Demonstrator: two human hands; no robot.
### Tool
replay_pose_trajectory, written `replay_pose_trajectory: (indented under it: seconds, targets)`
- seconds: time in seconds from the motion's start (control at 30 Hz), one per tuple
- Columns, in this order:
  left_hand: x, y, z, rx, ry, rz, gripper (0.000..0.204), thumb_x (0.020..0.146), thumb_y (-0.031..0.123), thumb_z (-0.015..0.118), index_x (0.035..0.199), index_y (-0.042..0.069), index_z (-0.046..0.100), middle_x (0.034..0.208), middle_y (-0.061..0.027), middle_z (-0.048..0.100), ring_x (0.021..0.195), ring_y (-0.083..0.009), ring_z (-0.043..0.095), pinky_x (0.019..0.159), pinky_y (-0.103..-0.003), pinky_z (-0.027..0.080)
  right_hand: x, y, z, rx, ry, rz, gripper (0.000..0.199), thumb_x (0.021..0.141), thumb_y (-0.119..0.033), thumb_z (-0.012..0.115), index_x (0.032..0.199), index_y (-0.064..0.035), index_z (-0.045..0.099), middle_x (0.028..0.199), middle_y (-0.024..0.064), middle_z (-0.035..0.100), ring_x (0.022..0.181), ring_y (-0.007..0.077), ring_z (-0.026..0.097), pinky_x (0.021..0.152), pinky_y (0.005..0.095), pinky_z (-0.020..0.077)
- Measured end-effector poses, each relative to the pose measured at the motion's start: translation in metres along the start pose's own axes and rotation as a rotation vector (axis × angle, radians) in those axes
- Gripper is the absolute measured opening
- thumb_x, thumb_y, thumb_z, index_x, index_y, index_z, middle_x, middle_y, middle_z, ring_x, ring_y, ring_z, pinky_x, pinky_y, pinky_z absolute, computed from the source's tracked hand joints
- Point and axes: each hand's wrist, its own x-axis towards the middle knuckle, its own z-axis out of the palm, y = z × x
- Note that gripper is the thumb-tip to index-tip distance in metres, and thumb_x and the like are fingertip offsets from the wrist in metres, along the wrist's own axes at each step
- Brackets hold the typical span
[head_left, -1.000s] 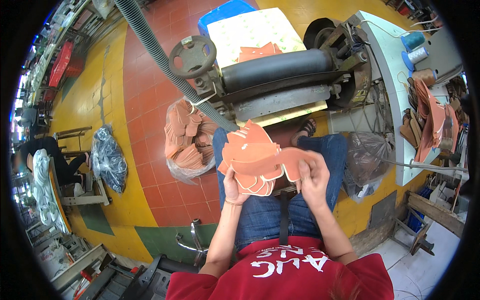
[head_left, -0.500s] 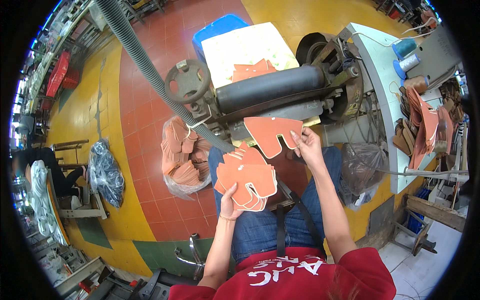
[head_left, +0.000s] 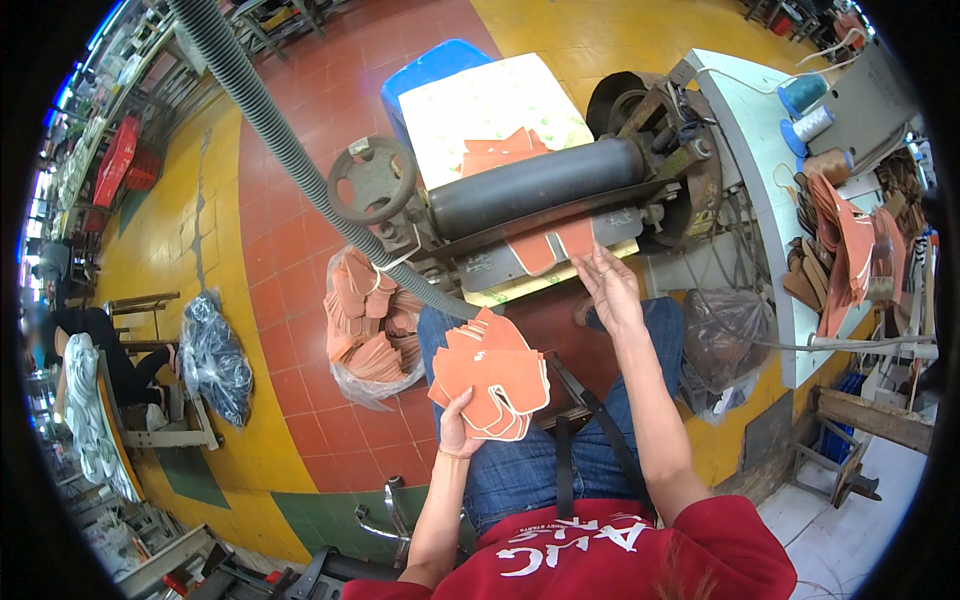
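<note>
Faces black roller (head_left: 537, 185). Has clear bag (head_left: 402, 383) of orange cutouts (head_left: 360, 330) left of roller. Nearer than roller, pinches fanned orange stack (head_left: 470, 375) with left hand (head_left: 455, 428). Just before roller, reaches edge of 1 orange piece (head_left: 530, 256) with right hand (head_left: 613, 290); cannot tell if pinching.

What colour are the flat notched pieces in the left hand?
Flat notched pieces: salmon orange; head view.

Pale-edged orange pieces (head_left: 470, 372); black roller (head_left: 540, 187); red shirt (head_left: 620, 572).
</note>
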Motion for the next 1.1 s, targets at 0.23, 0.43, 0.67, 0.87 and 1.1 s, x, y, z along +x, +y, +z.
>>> replay_pose_trajectory:
  seconds: [0.23,0.43,0.67,0.87,1.1]
  targets:
    - [-0.002,0.000,0.005,0.043,-0.010,0.005,0.062,0.084,0.016,0.056,0.139,0.003,0.031,0.134,-0.0175,0.046,0.121,-0.0334,0.049,0.103,-0.049,0.040,-0.045,0.026,-0.018,-0.051,0.133,0.100,0.031,0.093,-0.018,0.058,0.121,-0.0061,0.053,0.098,0.0026,0.062,0.078,0.0096,0.058,0.064,0.0204,0.0454]
    - [-0.002,-0.001,0.015,0.041,-0.046,-0.019,0.058,0.085,0.013,0.056,0.137,0.001,0.032,0.132,-0.0159,0.048,0.119,-0.0295,0.052,0.101,-0.043,0.044,-0.104,0.021,-0.006,-0.625,-0.214,-0.151,0.034,0.086,-0.021,0.069,0.112,-0.0012,0.060,0.088,0.0013,0.060,0.074,0.0073,0.056,0.066,0.0217,0.0470]
    - [0.005,-0.011,0.028,0.063,-0.058,0.019,0.060,0.080,0.010,0.056,0.135,0.000,0.035,0.128,-0.0152,0.050,0.117,-0.0292,0.052,0.101,-0.043,0.044,-0.130,0.002,0.006,-1.343,-0.272,-0.885,0.051,0.072,-0.028,0.078,0.114,-0.0019,0.063,0.096,0.0096,0.056,0.080,0.0183,0.056,0.066,0.0288,0.0482]
    - [0.001,-0.018,0.030,0.098,-0.044,0.025,0.063,0.074,0.007,0.054,0.133,0.000,0.036,0.127,-0.0158,0.051,0.116,-0.0299,0.053,0.101,-0.043,0.043,-0.143,0.011,0.009,-1.203,-0.107,-0.629,0.048,0.072,-0.024,0.078,0.111,0.0000,0.064,0.099,0.0110,0.056,0.082,0.0229,0.056,0.070,0.0328,0.0483]
    - [0.000,-0.024,0.040,0.042,-0.048,0.082,0.062,0.072,0.006,0.052,0.132,0.000,0.038,0.126,-0.0156,0.052,0.115,-0.0302,0.053,0.100,-0.043,0.044,-0.145,0.013,0.015,-1.333,-0.058,-0.999,0.039,0.072,-0.018,0.077,0.107,-0.0023,0.066,0.100,0.0121,0.059,0.084,0.0236,0.057,0.070,0.0345,0.0478]
